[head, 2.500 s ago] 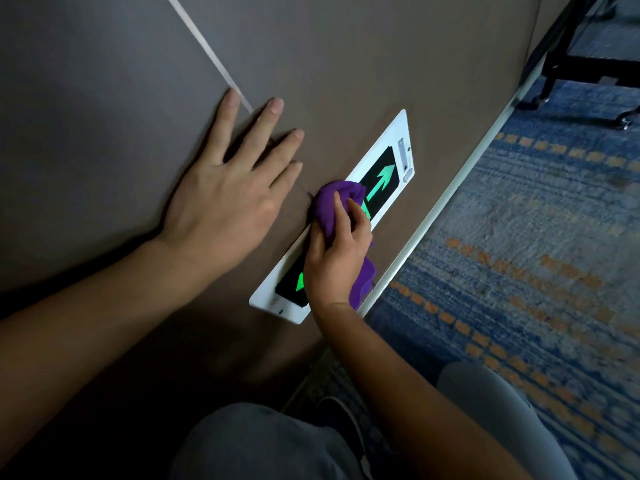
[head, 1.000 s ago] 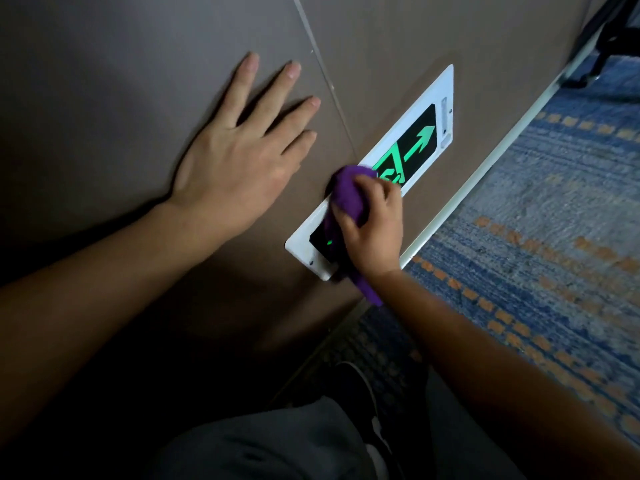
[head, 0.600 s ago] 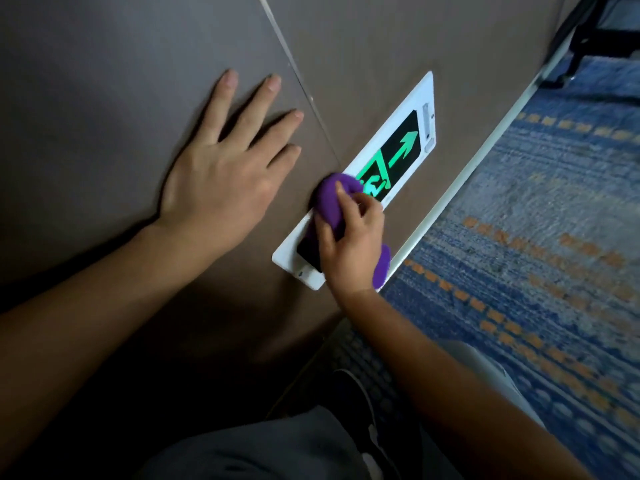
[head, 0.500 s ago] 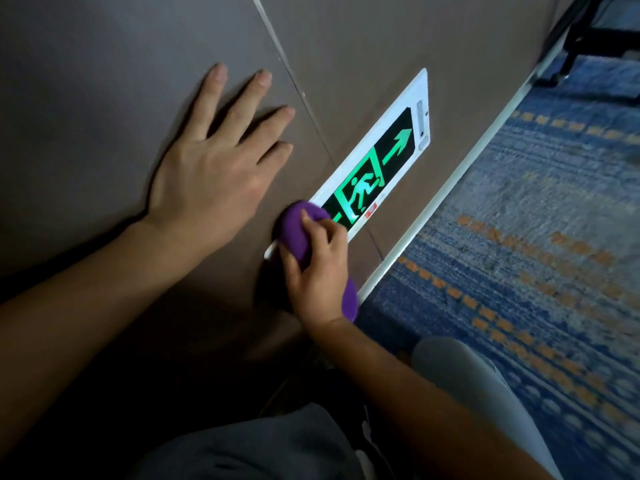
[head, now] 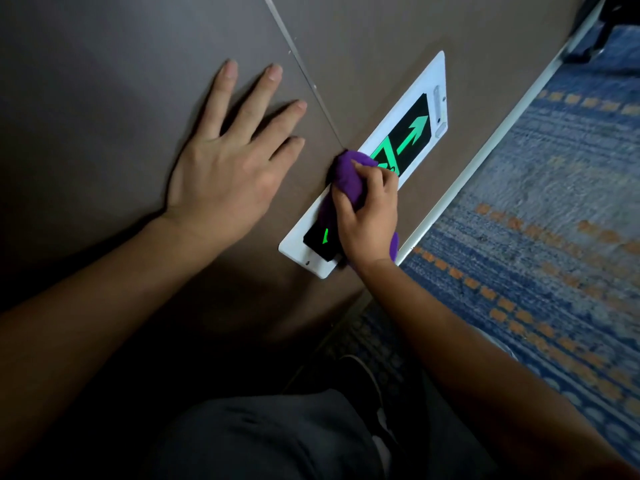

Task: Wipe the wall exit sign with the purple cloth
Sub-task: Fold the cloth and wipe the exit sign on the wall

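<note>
Right hand (head: pixel 369 220): fingers (head: pixel 375 176) curled tight around the bunched purple cloth (head: pixel 348 178), pressing it on the middle of the exit sign (head: pixel 401 133). Half a second ago the cloth sat at the sign's near end; now it has swept back up over the running-figure panel, so wiping looks mid-stroke, arrow end yet to cover. Left hand (head: pixel 225 164) flat, fingers spread, holding nothing, braced on the brown wall (head: pixel 104 98). Sign mounted low, just above the pale baseboard (head: pixel 485 157). Blue-and-orange carpet (head: pixel 554 220) beyond.
</note>
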